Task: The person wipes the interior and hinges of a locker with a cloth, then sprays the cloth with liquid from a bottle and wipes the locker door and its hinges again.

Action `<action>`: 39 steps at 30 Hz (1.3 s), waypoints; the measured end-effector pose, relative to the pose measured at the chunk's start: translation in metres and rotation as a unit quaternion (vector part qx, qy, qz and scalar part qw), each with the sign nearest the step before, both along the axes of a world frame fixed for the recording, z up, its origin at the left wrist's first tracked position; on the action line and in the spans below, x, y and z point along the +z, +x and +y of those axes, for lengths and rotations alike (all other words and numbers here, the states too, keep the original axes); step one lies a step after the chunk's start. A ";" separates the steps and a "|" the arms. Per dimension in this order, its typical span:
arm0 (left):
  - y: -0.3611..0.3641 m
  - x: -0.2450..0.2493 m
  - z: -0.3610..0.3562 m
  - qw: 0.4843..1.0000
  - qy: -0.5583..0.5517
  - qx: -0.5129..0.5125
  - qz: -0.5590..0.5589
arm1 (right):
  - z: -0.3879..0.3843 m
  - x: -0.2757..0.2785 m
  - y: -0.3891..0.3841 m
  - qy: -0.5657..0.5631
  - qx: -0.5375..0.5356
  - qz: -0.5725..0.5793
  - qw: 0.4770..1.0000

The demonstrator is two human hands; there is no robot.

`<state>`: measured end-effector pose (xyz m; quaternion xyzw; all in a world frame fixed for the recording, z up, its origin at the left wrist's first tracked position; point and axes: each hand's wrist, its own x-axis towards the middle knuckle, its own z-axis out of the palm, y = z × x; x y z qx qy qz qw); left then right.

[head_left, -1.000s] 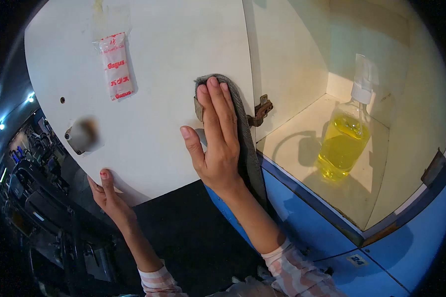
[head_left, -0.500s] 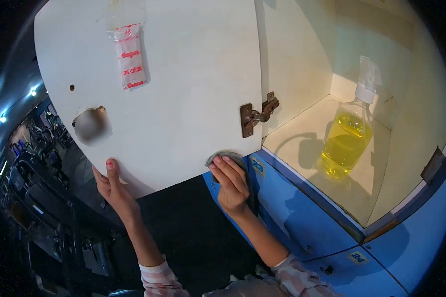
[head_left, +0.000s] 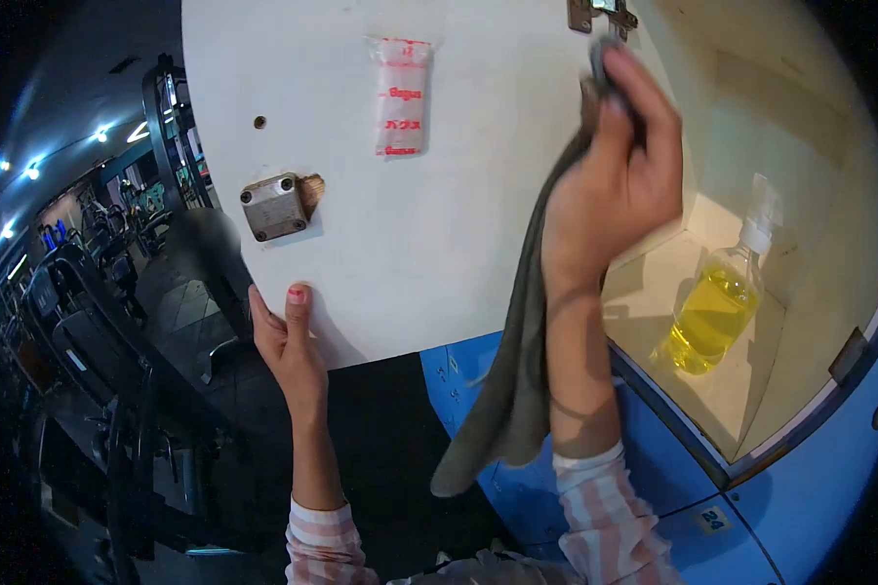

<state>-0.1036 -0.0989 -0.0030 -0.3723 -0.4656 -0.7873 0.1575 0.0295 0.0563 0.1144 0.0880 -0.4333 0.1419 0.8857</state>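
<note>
while the head view looks up at an open locker, the right hand [head_left: 619,171] is raised near the top of the white door [head_left: 439,244], just below the rusty hinge [head_left: 600,12], its grip pressed together on the upper end of a grey cloth [head_left: 512,390]: the fingers curl over the bunched fabric, and the rest hangs loose down past the wrist and the striped sleeve [head_left: 605,497]. the left hand [head_left: 288,346] sits at the door's lower edge, its grip spread, fingers straight and propped against the panel rather than clenched round it. on the door's inner face are a red-printed sachet [head_left: 398,96] taped up high and a metal lock plate [head_left: 275,207] nearer the free edge. inside the compartment [head_left: 654,283] a spray bottle [head_left: 717,302] of yellow liquid stands upright on the floor of the box, well apart from both hands. the step in hand looks like wiping the hinge side of the door's inner face, with the cloth at the top of a stroke. judging from this, the next move calls for flattening the cloth under the palm, so more than a pinched corner meets the panel, while the left hand steadies the door against the push
</note>
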 end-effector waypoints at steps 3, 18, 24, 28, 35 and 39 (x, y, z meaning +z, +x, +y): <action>-0.005 -0.003 -0.002 0.999 -0.037 0.032 0.023 | 0.011 0.037 -0.014 0.064 -0.068 -0.063 0.994; 0.003 0.000 0.000 1.000 -0.010 0.022 -0.012 | -0.008 -0.051 -0.035 0.074 -0.207 -0.236 0.947; 0.003 0.000 0.000 1.000 -0.012 0.021 -0.016 | -0.034 -0.083 -0.039 0.038 -0.180 -0.314 0.932; 0.002 0.001 0.000 0.999 -0.022 0.031 -0.021 | -0.041 -0.088 -0.048 0.042 -0.169 -0.311 0.934; 0.002 0.002 0.001 0.999 -0.016 0.019 -0.025 | -0.048 -0.077 -0.058 0.097 -0.170 -0.308 0.931; -0.004 0.000 0.002 1.000 -0.010 0.007 -0.005 | -0.054 -0.062 -0.067 0.135 -0.175 -0.296 0.929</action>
